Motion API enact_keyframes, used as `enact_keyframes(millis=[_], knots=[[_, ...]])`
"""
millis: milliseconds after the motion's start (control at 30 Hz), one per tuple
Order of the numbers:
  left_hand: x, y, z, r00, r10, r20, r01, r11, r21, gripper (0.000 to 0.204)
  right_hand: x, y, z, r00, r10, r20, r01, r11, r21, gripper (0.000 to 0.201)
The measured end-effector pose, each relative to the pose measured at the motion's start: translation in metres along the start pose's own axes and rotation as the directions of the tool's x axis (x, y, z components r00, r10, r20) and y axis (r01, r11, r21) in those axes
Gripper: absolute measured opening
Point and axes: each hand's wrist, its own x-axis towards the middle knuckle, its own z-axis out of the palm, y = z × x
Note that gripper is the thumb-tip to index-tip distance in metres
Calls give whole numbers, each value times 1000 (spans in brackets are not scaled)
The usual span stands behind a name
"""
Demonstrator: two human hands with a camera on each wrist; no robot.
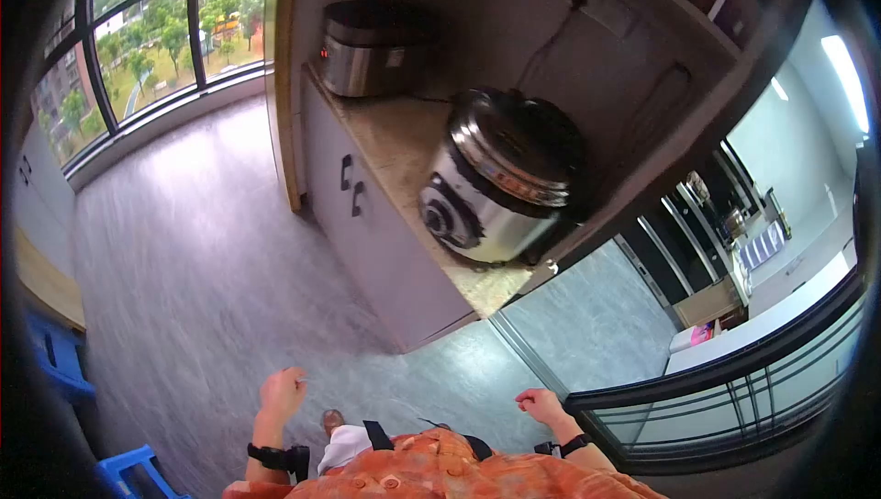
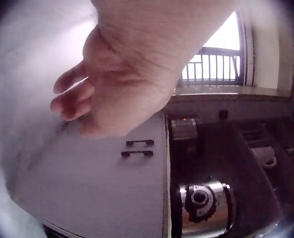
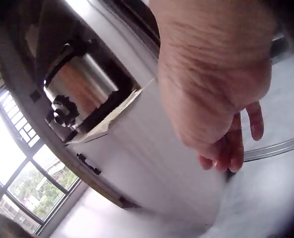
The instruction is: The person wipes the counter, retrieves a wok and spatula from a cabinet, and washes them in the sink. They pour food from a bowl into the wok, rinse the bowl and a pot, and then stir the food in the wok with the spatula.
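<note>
Held out over the grey floor, my left hand (image 1: 283, 392) has loosely curled fingers with nothing in them; the left wrist view shows its fingers (image 2: 72, 101) hanging relaxed. My right hand (image 1: 543, 404) is likewise without any object, near the glass sliding door, its fingers (image 3: 233, 148) drooping in the right wrist view. Nearest ahead of both hands is a steel pressure cooker (image 1: 500, 178) with a dark lid and a round front dial, standing on a stone-topped cabinet (image 1: 395, 145). Farther left on that counter sits a smaller steel rice cooker (image 1: 367, 54) with a red light.
The cabinet doors with dark handles (image 1: 351, 187) face the floor (image 1: 202, 251). At right, a black-framed glass door (image 1: 716, 407) borders a kitchen. Blue stools (image 1: 138, 471) stand at lower left, and tall windows (image 1: 174, 31) at upper left. A cord hangs from a wall socket (image 1: 578, 1).
</note>
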Motion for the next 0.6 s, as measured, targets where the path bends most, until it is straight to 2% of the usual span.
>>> enact_keyframes(millis=[67,100,133,167,200,233,300,367,467,600], knots=[[10,10,9,998,27,64,-21,995,-94,23,-5,16,-5,997,52,-59,-53,998,-20,18],[21,52,1,997,75,-1,-74,996,49,23,27,63,14,997,-14,-81,24,992,125,18],[19,72,13,995,95,23,-96,994,57,22,25,91,15,996,-6,-87,18,990,137,19],[12,101,34,990,121,66,-124,991,41,22,10,124,6,995,25,-97,-12,991,132,20],[-4,143,62,981,160,113,-161,987,7,22,-22,157,-32,992,50,-112,-39,995,96,20],[-10,169,76,973,193,129,-189,981,-42,22,-39,175,-46,986,96,-135,-79,989,125,20],[-15,215,100,950,261,171,-252,965,-73,23,-63,206,-59,982,67,-178,-56,996,66,20],[-10,256,122,921,308,238,-286,950,-121,24,-71,249,-54,968,121,-221,-100,989,105,20],[6,297,165,849,422,318,-406,906,-120,24,-89,287,-58,945,177,-276,-150,982,115,20],[15,355,180,806,445,391,-434,893,-122,23,-108,324,-44,918,294,-267,-238,946,222,20]])
